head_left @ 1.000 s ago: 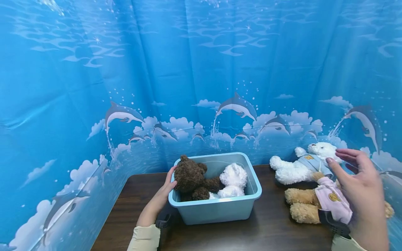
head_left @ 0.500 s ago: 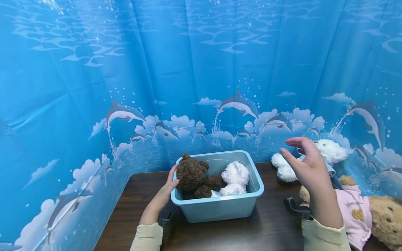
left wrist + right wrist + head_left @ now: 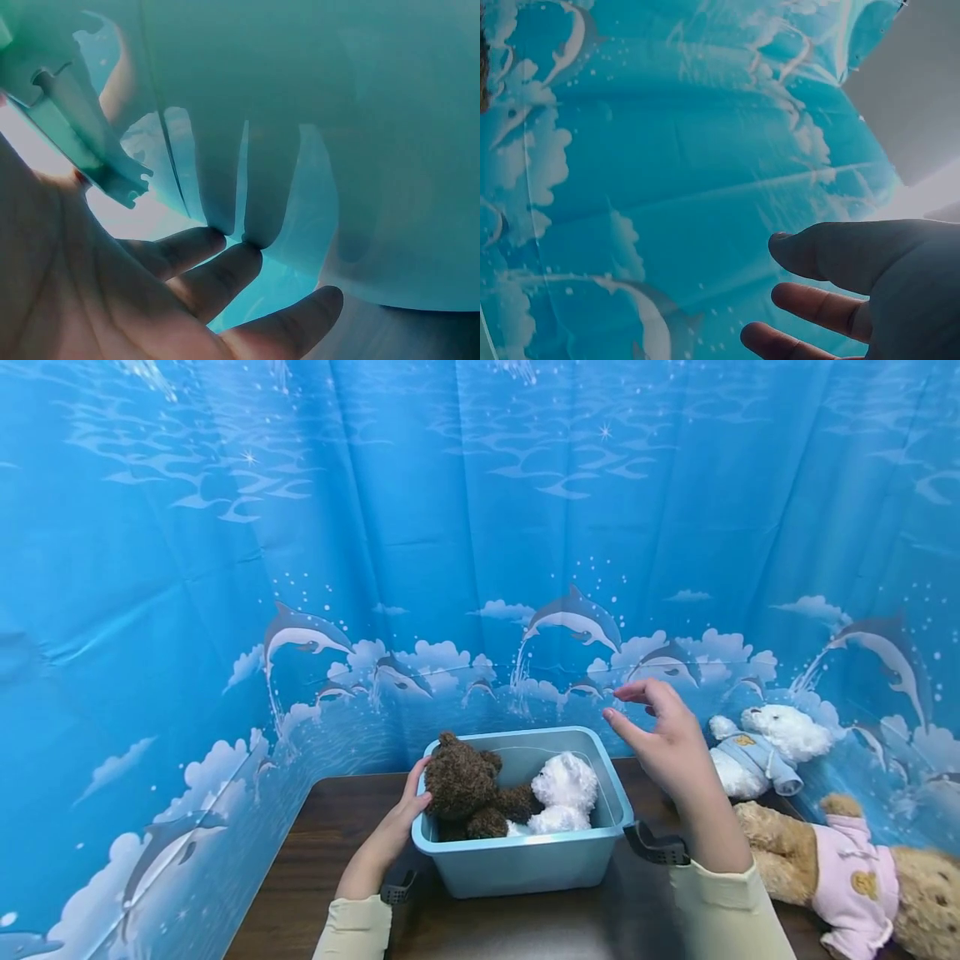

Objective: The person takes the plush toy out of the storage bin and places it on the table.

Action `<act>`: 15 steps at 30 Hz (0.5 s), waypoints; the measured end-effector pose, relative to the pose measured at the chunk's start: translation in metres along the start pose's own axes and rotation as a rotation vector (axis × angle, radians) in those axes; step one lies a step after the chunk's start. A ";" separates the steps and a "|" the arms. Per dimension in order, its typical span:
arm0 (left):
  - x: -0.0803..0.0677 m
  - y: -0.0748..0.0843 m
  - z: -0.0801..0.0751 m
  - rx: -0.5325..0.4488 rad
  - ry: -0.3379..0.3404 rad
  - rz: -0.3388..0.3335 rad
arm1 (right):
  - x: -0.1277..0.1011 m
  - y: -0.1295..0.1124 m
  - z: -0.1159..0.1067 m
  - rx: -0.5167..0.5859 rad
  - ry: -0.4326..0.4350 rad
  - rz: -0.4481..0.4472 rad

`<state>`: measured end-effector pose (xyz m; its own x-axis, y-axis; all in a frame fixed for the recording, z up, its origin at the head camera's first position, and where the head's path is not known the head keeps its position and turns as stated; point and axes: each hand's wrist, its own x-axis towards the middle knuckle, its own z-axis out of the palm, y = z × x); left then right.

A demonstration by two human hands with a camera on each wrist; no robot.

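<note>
A light blue plastic bin (image 3: 525,864) stands on the table. Inside lie a brown teddy bear (image 3: 459,781) on the left and a white teddy bear (image 3: 566,785) on the right. My left hand (image 3: 393,831) holds the bin's left end, its thumb at the rim beside the brown bear. In the left wrist view, several fingertips (image 3: 244,259) touch the bin's outer wall. My right hand (image 3: 667,743) is raised just beyond the bin's right end, holding nothing, with thumb and fingers spread apart; the right wrist view shows only curtain in front of it.
Right of my right arm, a white teddy bear in a light blue top (image 3: 757,756) lies near the back. A tan teddy bear in a pink top (image 3: 855,868) lies nearer. A dolphin-print curtain (image 3: 487,543) hangs behind the dark wooden table (image 3: 315,843).
My right hand has moved left, away from over the two clothed bears, to beside the bin, still holding nothing. The left hand stays on the bin.
</note>
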<state>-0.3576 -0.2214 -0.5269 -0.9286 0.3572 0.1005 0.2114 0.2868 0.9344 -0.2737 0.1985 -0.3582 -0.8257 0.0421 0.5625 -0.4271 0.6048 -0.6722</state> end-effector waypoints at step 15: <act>0.001 -0.006 -0.001 -0.011 -0.006 0.004 | 0.058 -0.055 0.080 0.038 -0.213 -0.058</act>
<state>-0.3606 -0.2238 -0.5317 -0.9259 0.3638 0.1020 0.2117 0.2756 0.9377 -0.3274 0.1037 -0.3271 -0.8568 -0.1636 0.4890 -0.4865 0.5707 -0.6615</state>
